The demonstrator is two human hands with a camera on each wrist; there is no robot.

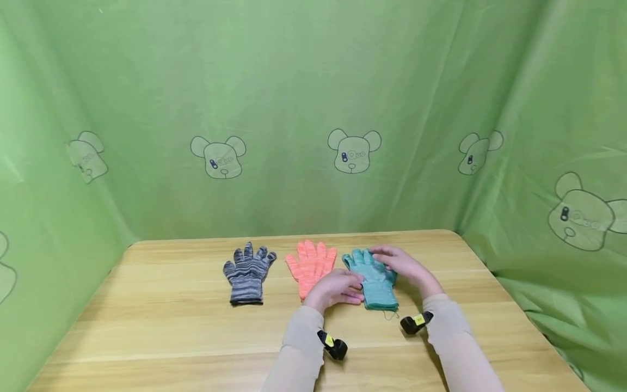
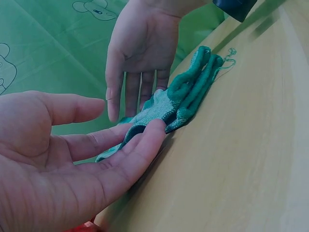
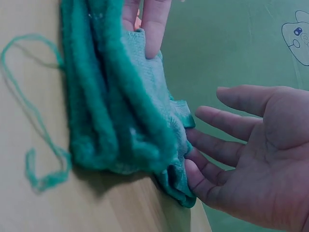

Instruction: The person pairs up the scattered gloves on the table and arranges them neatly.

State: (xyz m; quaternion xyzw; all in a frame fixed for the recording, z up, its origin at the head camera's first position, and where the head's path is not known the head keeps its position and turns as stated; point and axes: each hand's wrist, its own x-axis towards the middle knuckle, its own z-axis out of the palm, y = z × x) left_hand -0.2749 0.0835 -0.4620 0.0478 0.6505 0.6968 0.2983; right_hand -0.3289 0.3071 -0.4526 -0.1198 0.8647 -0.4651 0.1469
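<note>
Teal knit gloves (image 1: 377,283), seemingly stacked as a pair, lie on the table with fingers pointing away and cuffs toward me. My left hand (image 1: 340,287) touches their left edge; in the left wrist view its fingers (image 2: 120,169) are extended against the fabric, thumb apart. At the upper right of the gloves is my right hand (image 1: 401,264). Its fingertips meet the glove edge in the right wrist view, where the fingers (image 3: 217,145) look relaxed and the thumb stands off. A loose teal thread (image 3: 36,111) trails from the cuff.
Left of the teal gloves lies an orange glove (image 1: 309,267), partly behind my left hand. Farther left is a grey-and-black striped glove (image 1: 247,277). The wooden table (image 1: 171,337) is bordered by a green curtain (image 1: 284,81) printed with bear heads.
</note>
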